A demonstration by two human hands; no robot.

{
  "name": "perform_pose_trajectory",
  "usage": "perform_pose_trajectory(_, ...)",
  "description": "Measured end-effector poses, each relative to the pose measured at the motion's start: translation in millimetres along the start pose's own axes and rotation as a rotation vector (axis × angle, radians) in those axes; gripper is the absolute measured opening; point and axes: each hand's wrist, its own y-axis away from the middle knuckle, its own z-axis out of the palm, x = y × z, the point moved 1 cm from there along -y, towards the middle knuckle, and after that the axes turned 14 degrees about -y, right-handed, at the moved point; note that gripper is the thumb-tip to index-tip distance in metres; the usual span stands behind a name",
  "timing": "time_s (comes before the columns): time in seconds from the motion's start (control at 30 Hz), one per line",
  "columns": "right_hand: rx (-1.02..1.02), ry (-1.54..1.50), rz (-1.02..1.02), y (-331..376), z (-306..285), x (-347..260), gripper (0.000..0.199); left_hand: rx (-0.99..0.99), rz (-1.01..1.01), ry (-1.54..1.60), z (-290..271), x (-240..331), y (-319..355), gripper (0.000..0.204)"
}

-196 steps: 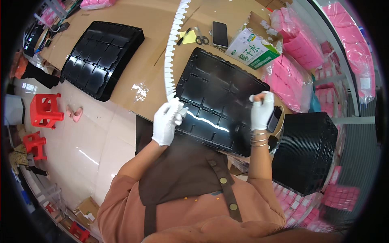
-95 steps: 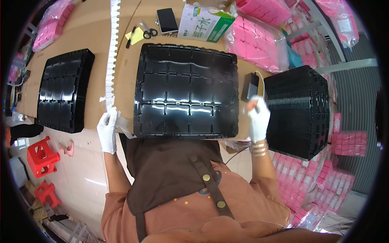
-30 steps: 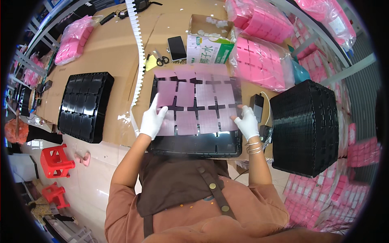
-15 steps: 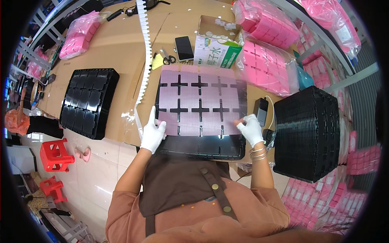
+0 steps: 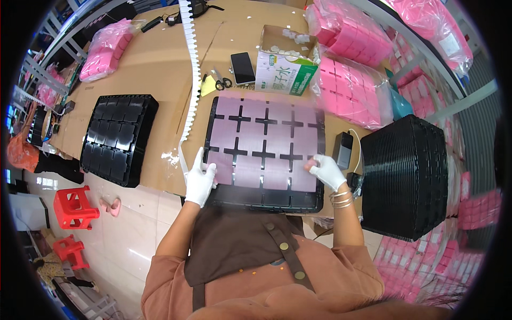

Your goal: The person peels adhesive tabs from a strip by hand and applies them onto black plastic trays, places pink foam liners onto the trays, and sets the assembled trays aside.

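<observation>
We press pale pink square cards (image 5: 265, 145) into the black moulded plastic tray (image 5: 266, 198), left gloved hand (image 5: 200, 181) and right gloved hand (image 5: 327, 171) flat, gripping nothing; next, the empty row beneath our palms probably needs filling.

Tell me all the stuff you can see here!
tray: 1, black, in front of the person, filled with pale pink squares
empty tray: 1, black, left on table
tray stack: 1, black, right
strip: 1, white, toothed, running up the table
scissors: 1, by the phone
phone: 1, black, above the tray
carton: 1, green and white, open
pink bags: several, top right and top left
stools: 2, red, on floor
left hand: white glove, on tray's left edge
right hand: white glove, on tray's right side
</observation>
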Motion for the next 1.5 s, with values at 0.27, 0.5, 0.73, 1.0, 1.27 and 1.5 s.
perform_pose_trajectory(0.27, 0.018, -0.29, 0.317, 37, 5, 17, 0.024, -0.02, 0.049, -0.13, -10, -6, 31, 0.062)
perform_pose_trajectory(0.5, 0.041, -0.265, 0.384, 36, 7, 9, 0.021, -0.015, 0.036, -0.162, -9, -8, 31, 0.06)
perform_pose_trajectory(0.73, 0.184, -0.049, 0.289, 42, -9, 32, 0.03, -0.049, 0.05, -0.399, -23, 1, 37, 0.057)
perform_pose_trajectory(1.0, 0.35, 0.393, -0.282, -34, 20, -14, 0.067, 0.068, 0.669, -0.89, 14, 54, -44, 0.067)
perform_pose_trajectory(1.27, 0.238, 0.773, -0.267, -101, 32, -5, 0.085, 0.098, 0.694, -1.111, 50, 53, -134, 0.069)
perform_pose_trajectory(1.5, 0.162, 0.717, -0.307, -62, 32, -13, 0.086, 0.216, 0.881, -1.083, 37, 36, -110, 0.049)
